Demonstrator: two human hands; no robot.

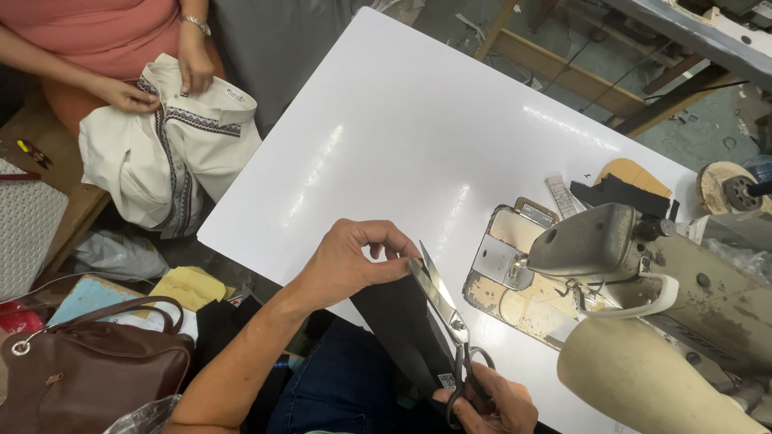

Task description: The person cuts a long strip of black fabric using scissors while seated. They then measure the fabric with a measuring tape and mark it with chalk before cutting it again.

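My left hand (354, 261) pinches the top edge of a dark piece of fabric (402, 321) that hangs off the near edge of the white table (402, 137). My right hand (486, 406) grips the black handles of a large pair of scissors (442, 301). The blades are open and point up toward my left fingers, right at the fabric's upper edge. The lower part of the fabric drops toward my lap.
A worn sewing machine (643, 273) stands at the right, with dark cloth scraps (619, 193) behind it. At upper left another person's hands (161, 80) work on a cream garment (169, 153). A brown handbag (88, 366) sits at lower left.
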